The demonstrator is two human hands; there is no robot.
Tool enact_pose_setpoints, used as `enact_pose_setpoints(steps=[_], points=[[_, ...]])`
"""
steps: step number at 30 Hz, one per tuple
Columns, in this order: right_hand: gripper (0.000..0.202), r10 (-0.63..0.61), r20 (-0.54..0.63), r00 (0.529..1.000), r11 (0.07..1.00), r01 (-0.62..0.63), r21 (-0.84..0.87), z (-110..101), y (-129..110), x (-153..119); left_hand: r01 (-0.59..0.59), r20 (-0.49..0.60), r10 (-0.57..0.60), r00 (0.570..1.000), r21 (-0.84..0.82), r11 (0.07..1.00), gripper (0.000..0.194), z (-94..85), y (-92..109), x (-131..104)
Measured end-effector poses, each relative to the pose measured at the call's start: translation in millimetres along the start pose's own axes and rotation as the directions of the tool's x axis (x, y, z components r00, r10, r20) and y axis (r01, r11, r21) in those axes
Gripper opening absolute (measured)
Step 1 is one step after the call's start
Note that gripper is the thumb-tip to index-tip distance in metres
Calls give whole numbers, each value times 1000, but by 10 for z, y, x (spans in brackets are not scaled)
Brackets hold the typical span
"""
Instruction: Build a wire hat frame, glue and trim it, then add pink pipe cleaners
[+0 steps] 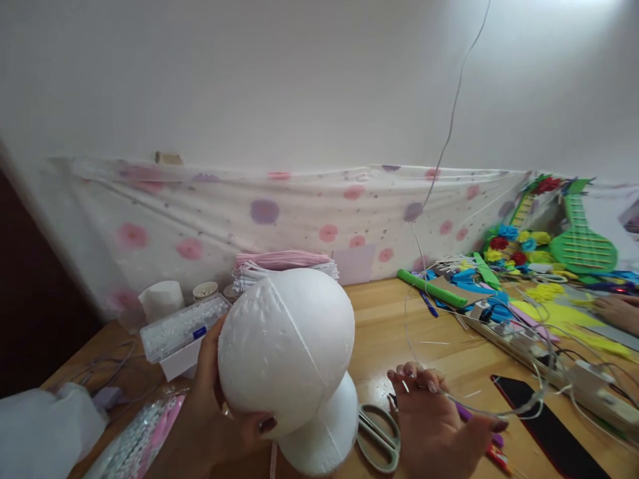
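Observation:
A white foam mannequin head (294, 352) stands on a foam neck, tilted, at the front of the table. My left hand (214, 399) is closed around its left side, thumb across the lower front and fingers partly hidden behind. To the right of the neck, my right hand (434, 419) is turned with its thumb out to the right and its fingers bent a little, apart from the foam head. Small white bits show at these fingertips; I cannot make out what they are. Grey-handled scissors (378, 439) lie between the neck and my right hand.
A clear bead box (184, 326) and bundles of pink and white stems (284, 261) stand behind. On the right are a power strip (529, 356) with tangled cables, a black flat strip (544, 426), green paper instruments (584, 246) and another person's hand (619, 313).

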State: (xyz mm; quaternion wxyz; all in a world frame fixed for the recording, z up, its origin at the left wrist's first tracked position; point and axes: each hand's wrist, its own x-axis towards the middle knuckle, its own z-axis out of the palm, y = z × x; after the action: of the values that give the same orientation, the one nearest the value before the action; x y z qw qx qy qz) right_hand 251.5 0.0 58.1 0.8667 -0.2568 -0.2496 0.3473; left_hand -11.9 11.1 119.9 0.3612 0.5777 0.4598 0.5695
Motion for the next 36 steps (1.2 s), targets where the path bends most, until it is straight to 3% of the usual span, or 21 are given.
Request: enact_pose_setpoints(steps=[4,8,13,17,24,27,30,33,36], points=[[72,-2,9,1000,1000,3,-19,-19,8,1,119,-33,-125,992,-148,982,116,51,64,10],[73,26,-34,999,1000,-26,-3,-1,-6,9,198,-35,-207,978,-173,965,120,49,104,14],[69,37,-9,999,999,-37,5,27,18,-27,101,-14,-104,994,-142,985,117,-16,-40,70],[66,16,6,1000,1000,-16,11,47,63,-59,88,28,-84,996,-171,981,121,-52,-115,101],[64,-34,22,999,999,34,7,51,132,-164,68,-39,-71,997,-93,993,116,17,-10,191],[64,-164,9,986,986,164,-27,-7,206,-364,26,-23,-30,999,-142,990,105,193,91,395],[64,-287,54,956,956,290,-50,-113,310,-623,-62,6,64,998,-173,983,96,497,159,715],[46,-296,83,952,952,301,-58,-250,410,-849,-167,5,171,985,-184,969,99,886,219,1050],[38,-241,85,967,966,248,-78,-394,495,-1000,-175,58,192,980,-225,959,102,1294,313,1301]])
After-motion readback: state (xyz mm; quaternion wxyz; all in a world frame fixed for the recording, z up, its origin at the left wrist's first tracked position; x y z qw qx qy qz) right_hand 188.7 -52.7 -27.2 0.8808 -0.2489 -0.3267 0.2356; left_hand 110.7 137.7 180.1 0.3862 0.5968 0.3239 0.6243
